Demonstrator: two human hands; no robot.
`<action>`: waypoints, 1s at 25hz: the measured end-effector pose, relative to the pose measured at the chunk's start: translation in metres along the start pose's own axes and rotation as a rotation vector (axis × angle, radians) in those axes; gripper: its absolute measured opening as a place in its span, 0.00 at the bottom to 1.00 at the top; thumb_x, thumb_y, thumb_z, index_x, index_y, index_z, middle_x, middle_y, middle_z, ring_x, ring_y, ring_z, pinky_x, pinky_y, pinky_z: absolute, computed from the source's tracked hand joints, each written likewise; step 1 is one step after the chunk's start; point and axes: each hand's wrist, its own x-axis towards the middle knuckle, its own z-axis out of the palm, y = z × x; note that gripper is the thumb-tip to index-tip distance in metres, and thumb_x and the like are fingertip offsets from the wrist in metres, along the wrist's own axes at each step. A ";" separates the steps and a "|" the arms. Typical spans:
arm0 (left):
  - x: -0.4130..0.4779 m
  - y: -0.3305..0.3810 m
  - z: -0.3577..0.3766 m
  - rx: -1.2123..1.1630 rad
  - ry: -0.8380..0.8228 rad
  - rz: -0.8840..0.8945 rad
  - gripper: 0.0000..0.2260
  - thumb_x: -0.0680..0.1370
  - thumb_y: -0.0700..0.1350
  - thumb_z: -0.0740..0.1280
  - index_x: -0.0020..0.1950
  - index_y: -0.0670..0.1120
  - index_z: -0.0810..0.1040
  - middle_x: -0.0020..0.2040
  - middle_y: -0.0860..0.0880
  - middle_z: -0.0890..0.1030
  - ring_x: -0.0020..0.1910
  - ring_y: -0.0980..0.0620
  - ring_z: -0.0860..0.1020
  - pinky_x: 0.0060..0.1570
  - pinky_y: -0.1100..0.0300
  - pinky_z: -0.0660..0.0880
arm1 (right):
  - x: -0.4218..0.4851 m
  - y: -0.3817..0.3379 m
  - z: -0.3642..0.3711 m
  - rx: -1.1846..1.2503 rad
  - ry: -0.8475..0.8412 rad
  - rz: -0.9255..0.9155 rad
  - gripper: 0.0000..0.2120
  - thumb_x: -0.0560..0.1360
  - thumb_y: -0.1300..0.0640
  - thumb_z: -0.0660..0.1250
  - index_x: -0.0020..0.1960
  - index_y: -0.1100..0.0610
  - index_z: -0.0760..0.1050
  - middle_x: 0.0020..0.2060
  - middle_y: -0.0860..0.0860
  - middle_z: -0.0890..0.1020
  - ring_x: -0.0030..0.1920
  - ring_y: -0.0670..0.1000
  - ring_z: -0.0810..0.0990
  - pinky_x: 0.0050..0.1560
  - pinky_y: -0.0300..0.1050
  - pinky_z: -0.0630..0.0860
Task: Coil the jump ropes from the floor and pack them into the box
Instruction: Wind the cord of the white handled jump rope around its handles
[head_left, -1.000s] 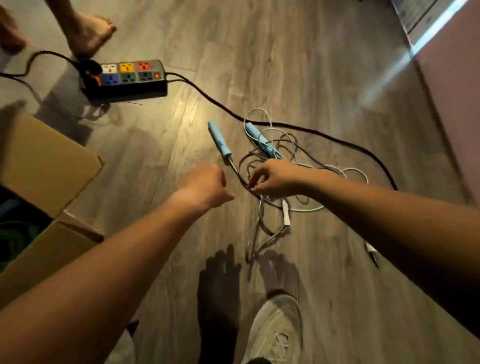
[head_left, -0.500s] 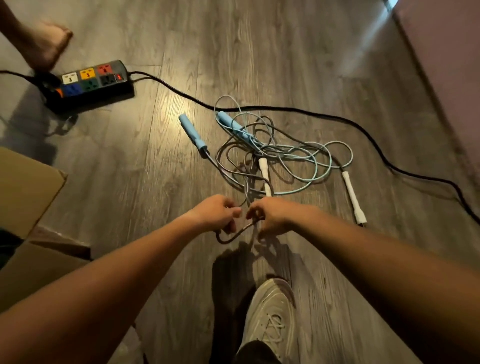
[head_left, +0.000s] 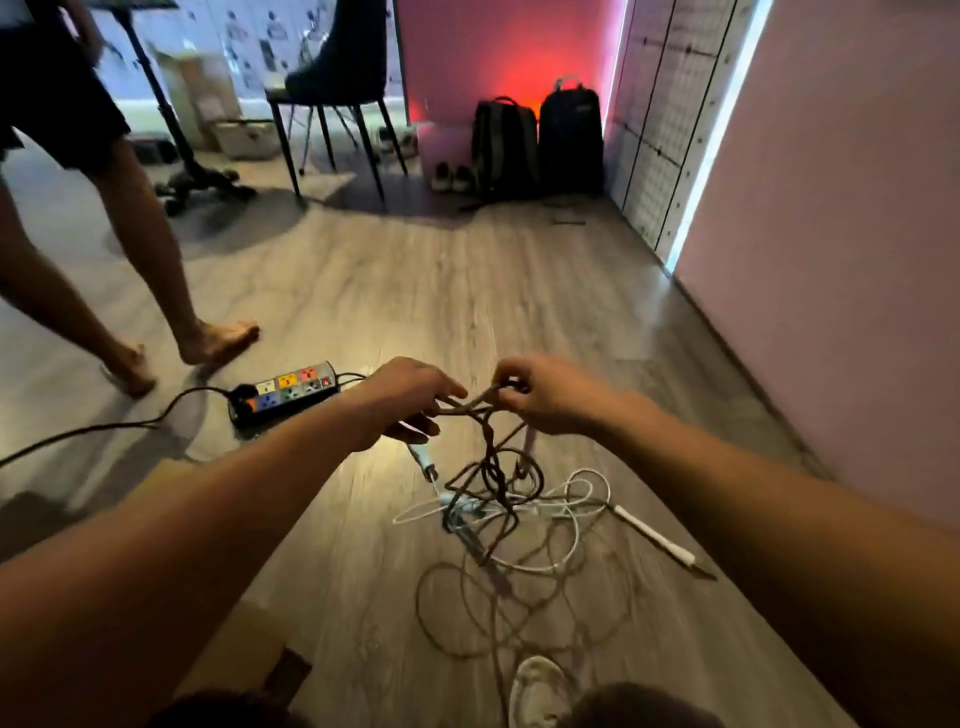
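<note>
Dark grey jump rope, raised off the floor, held between two hands at frame centre.
Left hand grips one strand, with fingers above and thumb below. Right hand pinches the same cord just beside it, fingertips closed on it. A knotted bunch hangs beneath them, reaching the wood floor. There, loose dark loops lie mixed with a white jump rope, one white handle lying at right of centre. Cardboard box: only a flap shows at lower left, the inside out of view. Power strip: just left of the hands. Progress, as judged: early. No rope is coiled and none is seen packed; untangling, coiling and boxing all remain.
</note>
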 end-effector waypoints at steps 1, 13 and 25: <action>-0.018 0.012 -0.009 -0.086 0.004 0.020 0.11 0.80 0.47 0.64 0.46 0.45 0.84 0.36 0.48 0.74 0.32 0.52 0.77 0.36 0.59 0.76 | -0.009 -0.012 -0.012 -0.004 0.095 -0.017 0.11 0.81 0.47 0.64 0.58 0.50 0.78 0.50 0.49 0.81 0.51 0.51 0.80 0.51 0.51 0.79; -0.123 0.012 -0.039 -0.505 0.306 0.414 0.17 0.84 0.48 0.59 0.36 0.44 0.71 0.30 0.48 0.71 0.31 0.48 0.76 0.41 0.50 0.81 | -0.065 -0.075 -0.020 0.269 0.200 0.011 0.17 0.79 0.41 0.65 0.42 0.53 0.79 0.34 0.48 0.82 0.34 0.44 0.81 0.35 0.42 0.77; -0.119 0.027 -0.045 0.039 -0.104 0.205 0.23 0.76 0.62 0.66 0.68 0.56 0.67 0.54 0.53 0.79 0.50 0.54 0.81 0.47 0.58 0.78 | -0.054 -0.117 -0.025 1.097 0.161 0.195 0.18 0.84 0.44 0.55 0.48 0.56 0.74 0.36 0.54 0.80 0.34 0.52 0.81 0.42 0.49 0.80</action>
